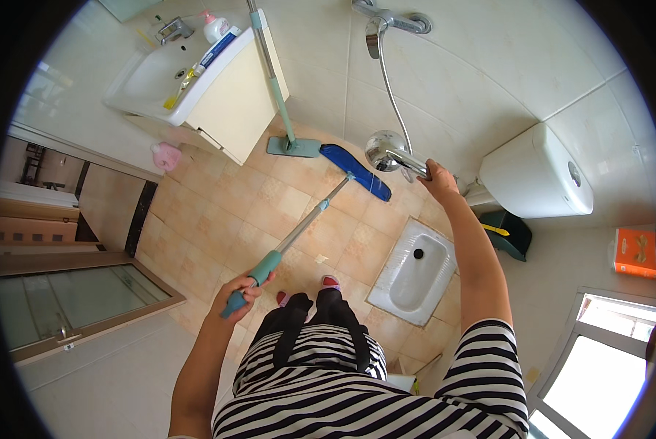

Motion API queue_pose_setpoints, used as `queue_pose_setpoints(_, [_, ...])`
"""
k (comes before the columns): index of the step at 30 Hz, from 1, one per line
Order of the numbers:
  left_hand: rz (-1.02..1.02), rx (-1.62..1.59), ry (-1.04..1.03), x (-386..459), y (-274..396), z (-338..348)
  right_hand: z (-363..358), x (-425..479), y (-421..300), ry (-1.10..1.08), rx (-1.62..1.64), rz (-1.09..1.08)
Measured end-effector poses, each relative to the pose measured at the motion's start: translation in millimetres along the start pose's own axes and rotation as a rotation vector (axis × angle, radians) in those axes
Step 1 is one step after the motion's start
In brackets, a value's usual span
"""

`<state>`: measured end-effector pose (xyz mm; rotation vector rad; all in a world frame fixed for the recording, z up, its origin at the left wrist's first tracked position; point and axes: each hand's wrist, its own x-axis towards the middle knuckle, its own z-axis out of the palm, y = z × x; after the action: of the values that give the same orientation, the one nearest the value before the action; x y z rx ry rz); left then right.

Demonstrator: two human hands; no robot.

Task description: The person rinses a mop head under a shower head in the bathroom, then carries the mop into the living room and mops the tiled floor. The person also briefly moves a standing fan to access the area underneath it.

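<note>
My left hand (pixel 242 296) is closed around the green grip of a telescopic squeegee or mop pole (pixel 306 222). Its blue head (pixel 355 171) lies against the tiled floor by the wall. In my right hand (pixel 439 178) is the handle of a chrome shower head (pixel 384 152), held near the wall above the floor. A metal hose (pixel 389 82) links it to the wall-mounted mixer tap (pixel 392 21). Whether water flows cannot be told. A green flat mop (pixel 294 147) stands upright, its pad touching or very near the blue head.
A squat toilet pan (pixel 416 280) is set in the floor at right, below a white cistern (pixel 547 175) and a dark green dustpan (pixel 506 236). At left are a washbasin cabinet (pixel 226 104), a pink bottle (pixel 166 157) and a glass-panelled door (pixel 92 296).
</note>
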<state>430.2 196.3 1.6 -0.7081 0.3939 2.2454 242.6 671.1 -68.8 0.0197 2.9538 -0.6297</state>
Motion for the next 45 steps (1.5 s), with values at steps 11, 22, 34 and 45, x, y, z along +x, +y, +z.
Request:
queue_pose_setpoints(11, [-0.137,0.605,0.203,3.8,-4.6,1.3,-32.5,40.7,-20.2,0.143,0.003,-0.066])
queue_pose_setpoints(22, [-0.085,-0.22,0.088,23.6,16.1,9.7,-99.6,103.1,-93.0,0.355,-0.097,-0.277])
queue_pose_setpoints(34, [-0.061,-0.143,0.121,18.8,-4.2,3.1,-93.6,179.0,-132.6,0.287,-0.188,-0.275])
queue_pose_setpoints(45, [-0.017,-0.073,0.162,9.0,-13.4,-9.8,-84.8,202.3,-122.4,0.249,-0.31,-0.188])
